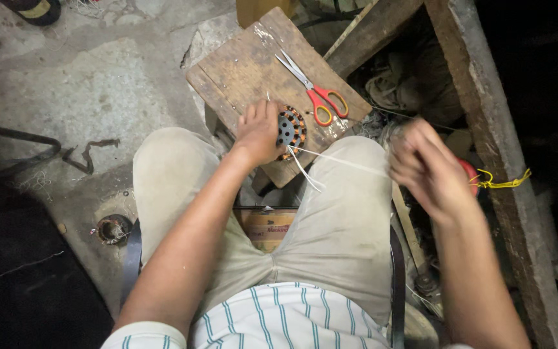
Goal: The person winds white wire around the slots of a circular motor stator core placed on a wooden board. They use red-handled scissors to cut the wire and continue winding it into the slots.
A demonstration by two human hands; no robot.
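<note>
The left hand [258, 132] clenched a wound coil [290, 129] on the tabletop [240, 71], just beside the scissors [314, 94]. The right hand [424, 168], blurred, seemingly pinched a white cord [343, 161] running from the coil.

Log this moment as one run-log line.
left hand: grips round motor stator on wooden board | right hand: pulls white cord taut, blurred | scissors: lying on board

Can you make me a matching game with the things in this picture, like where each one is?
Things:
1. scissors
2. motor stator
3. white string
4. yellow cord

Places:
A. stretched between the two hands
B. lying loose on the wooden board
C. under the left hand
D. past the right hand, at the beam

Pairs: 1-B, 2-C, 3-A, 4-D
</note>
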